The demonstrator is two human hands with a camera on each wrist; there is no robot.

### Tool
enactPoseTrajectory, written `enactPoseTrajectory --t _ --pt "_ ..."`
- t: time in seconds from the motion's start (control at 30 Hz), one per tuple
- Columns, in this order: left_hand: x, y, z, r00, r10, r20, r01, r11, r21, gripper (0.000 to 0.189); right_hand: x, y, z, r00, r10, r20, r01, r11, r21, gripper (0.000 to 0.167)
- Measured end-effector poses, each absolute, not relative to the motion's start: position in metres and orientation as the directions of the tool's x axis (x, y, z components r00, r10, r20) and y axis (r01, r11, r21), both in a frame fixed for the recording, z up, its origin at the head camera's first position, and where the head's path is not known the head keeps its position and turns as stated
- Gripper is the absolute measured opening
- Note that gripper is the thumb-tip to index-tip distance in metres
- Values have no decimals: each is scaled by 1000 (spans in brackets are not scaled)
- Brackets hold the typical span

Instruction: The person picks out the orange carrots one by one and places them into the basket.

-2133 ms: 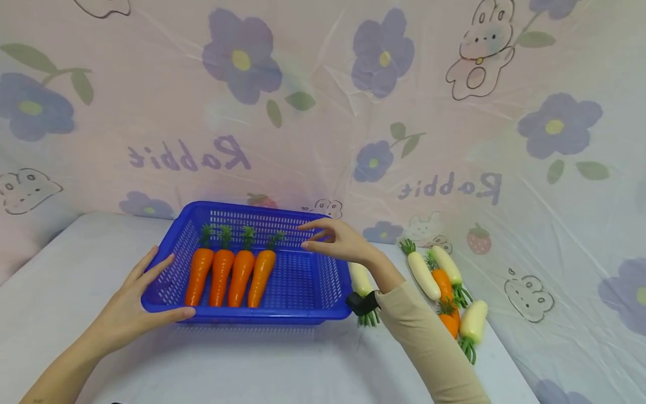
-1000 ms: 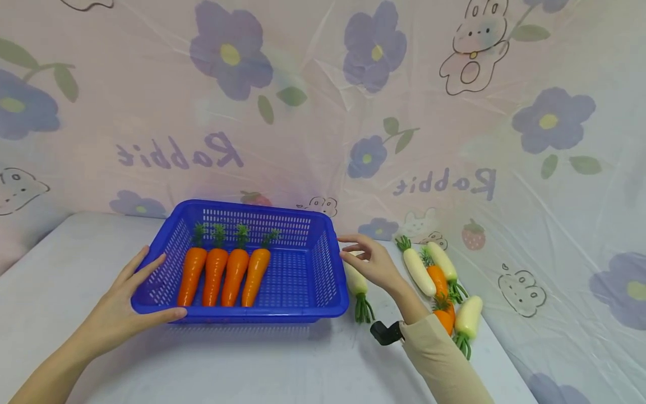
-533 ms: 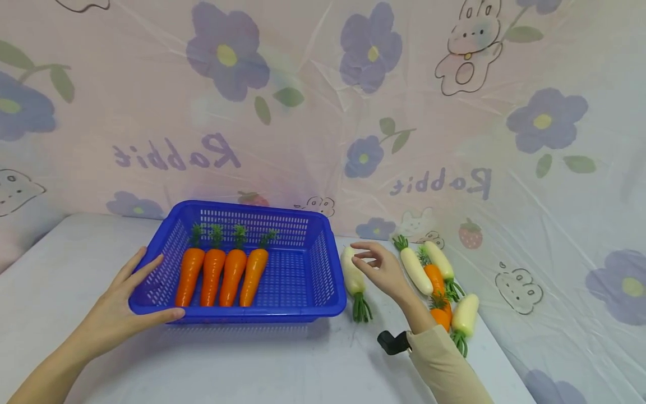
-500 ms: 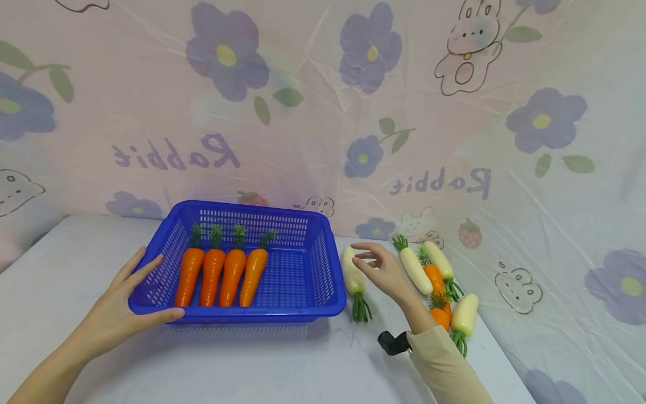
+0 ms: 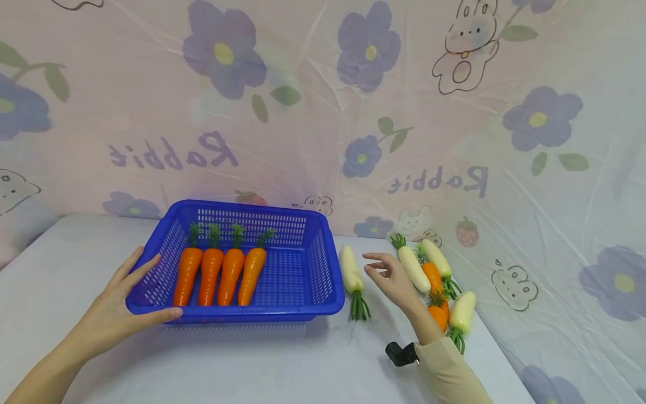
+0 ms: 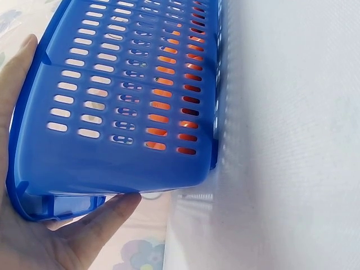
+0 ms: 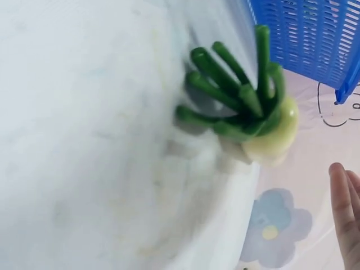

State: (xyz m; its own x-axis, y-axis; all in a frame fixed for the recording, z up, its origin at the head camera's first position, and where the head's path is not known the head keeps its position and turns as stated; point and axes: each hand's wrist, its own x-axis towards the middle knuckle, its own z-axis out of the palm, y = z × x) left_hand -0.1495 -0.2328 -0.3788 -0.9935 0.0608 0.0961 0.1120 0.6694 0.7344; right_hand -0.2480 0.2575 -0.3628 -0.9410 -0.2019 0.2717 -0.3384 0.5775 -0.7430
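Note:
A blue plastic basket (image 5: pixel 234 312) stands on the table, with several orange carrots (image 5: pixel 231 275) with green tops side by side in its left part. My left hand (image 5: pixel 113 308) rests on its near left corner, fingers spread along the left rim and thumb along the front rim. In the left wrist view the thumb (image 6: pixel 109 222) lies against the basket's side. My right hand (image 5: pixel 396 279) hovers right of the basket with loosely bent fingers and nothing in them. Between them lies a white radish (image 5: pixel 350 269), its green stems (image 7: pixel 236 95) towards me in the right wrist view.
Right of my right hand lies a loose group: a long white radish (image 5: pixel 414 269), another white radish (image 5: pixel 436 258), a shorter one (image 5: pixel 462 312), and orange carrots (image 5: pixel 438 317) partly behind my forearm. A patterned curtain (image 5: pixel 303 112) hangs behind the white table (image 5: pixel 282 365).
My right hand has come out from over the basket and moved right, past the nearest white radish, which shows fully now. The left hand stays at the basket's corner.

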Motion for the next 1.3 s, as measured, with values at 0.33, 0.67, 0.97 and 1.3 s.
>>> enactPoseTrajectory --t 0.33,0.67,0.97,1.3 --pt "-150 -233 -379 -994 63 92 110 668 736 102 -238 272 -370 -967 -74 245 -232 656 -718 28" --pt "-151 -232 -379 -994 64 86 106 672 733 103 -229 294 -377 -977 26 211 -132 704 -698 28" --pt "-151 -232 -379 -994 67 90 112 673 731 103 -221 311 -382 -985 67 161 -63 723 -688 31" --pt "-149 -233 -380 -991 67 113 129 663 737 103 -212 331 -384 -982 113 153 -15 756 -654 33"
